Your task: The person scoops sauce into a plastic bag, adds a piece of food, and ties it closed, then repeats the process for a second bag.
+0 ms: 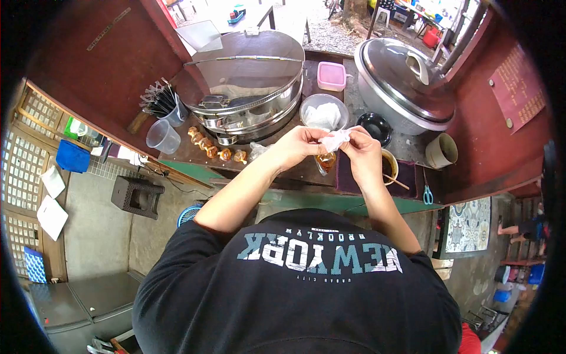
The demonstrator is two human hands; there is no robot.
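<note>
- The small bag of brown sauce point(325, 161) hangs between my two hands, over the front of the tabletop point(177, 154).
- My left hand point(302, 146) is closed, with its fingers pinching the bag's bunched white top.
- My right hand point(362, 153) is closed on the same top from the other side.
- A bowl of plastic bags point(323, 113) sits just behind.
- Skewers point(215, 150) lie to the left, and a sauce cup point(389, 168) is beside my right wrist.

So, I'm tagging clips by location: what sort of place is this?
Likely a street-food stall: a large steel pot, skewered snacks beside it, and a sauce bag between left hand and right hand.
</note>
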